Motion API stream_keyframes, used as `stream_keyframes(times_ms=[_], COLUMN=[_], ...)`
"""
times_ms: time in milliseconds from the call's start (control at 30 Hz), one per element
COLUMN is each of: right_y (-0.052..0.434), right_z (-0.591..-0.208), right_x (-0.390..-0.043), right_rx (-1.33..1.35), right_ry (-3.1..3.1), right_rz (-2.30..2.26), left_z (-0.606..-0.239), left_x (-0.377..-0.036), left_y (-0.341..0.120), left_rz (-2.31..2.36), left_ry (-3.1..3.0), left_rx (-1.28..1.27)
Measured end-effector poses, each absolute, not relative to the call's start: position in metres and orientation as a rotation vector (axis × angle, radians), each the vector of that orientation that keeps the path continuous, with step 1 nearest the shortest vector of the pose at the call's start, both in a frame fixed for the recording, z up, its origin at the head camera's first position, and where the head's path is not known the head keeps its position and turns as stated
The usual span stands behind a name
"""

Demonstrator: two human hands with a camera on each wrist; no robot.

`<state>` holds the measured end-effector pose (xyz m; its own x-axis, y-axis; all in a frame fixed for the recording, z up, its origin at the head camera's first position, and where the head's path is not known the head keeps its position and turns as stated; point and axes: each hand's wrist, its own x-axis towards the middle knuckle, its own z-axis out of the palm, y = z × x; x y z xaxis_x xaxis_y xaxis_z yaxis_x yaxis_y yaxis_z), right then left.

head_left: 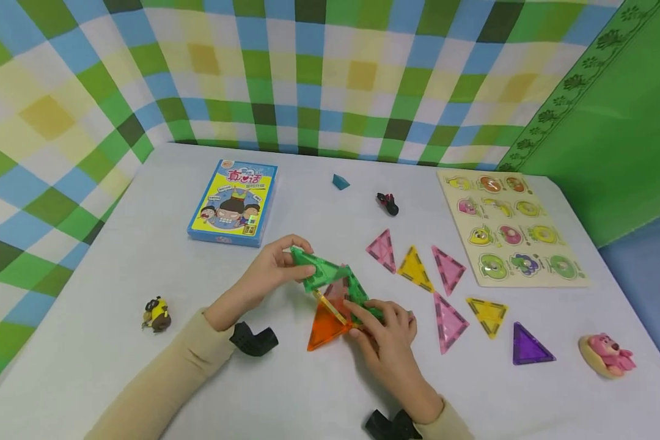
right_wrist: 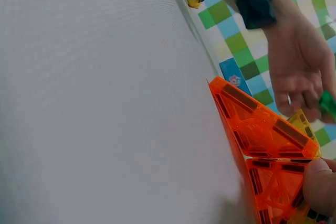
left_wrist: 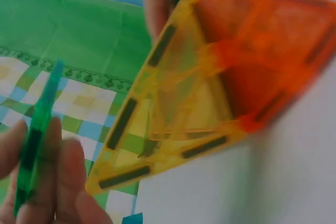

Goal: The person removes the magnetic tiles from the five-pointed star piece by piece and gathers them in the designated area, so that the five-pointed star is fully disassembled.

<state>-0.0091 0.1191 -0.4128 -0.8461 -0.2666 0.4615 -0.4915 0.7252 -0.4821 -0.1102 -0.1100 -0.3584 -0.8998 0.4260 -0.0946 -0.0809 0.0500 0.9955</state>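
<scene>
White-topped bench [head_left: 115, 263]: nr centre, transl. orange, yellow & green plastic-tile build [head_left: 326, 329]. R hand [head_left: 389, 339] grips its R side, thumb on orange part. L hand [head_left: 280, 264] pinches transl. green triangular plastic tile [head_left: 323, 274] beside build's L side; can't tell if touching.

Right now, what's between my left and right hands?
In the head view, a tile build with orange and yellow sides lies between your left hand, pinching a green tile, and your right hand, which holds the build.
</scene>
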Motion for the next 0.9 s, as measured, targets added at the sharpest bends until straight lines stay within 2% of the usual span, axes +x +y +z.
stream_keyframes(times_ms=[167,367,500,700,900], right_y=[0.116,0.117,0.117,0.119,0.120], right_z=[-0.414,-0.415,-0.414,-0.412,-0.413], right_x=[-0.008,-0.006,-0.004,-0.006,-0.006], right_rx=[0.591,0.569,0.571,0.551,0.538], right_ry=[-2.582,-2.619,-2.633,-2.635,-2.626], right_rz=[0.879,0.871,0.884,0.886,0.878], left_z=[-0.363,-0.384,-0.392,-0.381,-0.367], left_x=[-0.149,-0.186,-0.193,-0.169,-0.099], left_y=[-0.094,-0.072,-0.064,-0.075,-0.099], left_rz=[1.900,1.656,1.456,1.173,0.718], left_ry=[2.032,2.154,2.305,2.652,2.659], left_rx=[0.156,0.214,0.282,0.524,0.740])
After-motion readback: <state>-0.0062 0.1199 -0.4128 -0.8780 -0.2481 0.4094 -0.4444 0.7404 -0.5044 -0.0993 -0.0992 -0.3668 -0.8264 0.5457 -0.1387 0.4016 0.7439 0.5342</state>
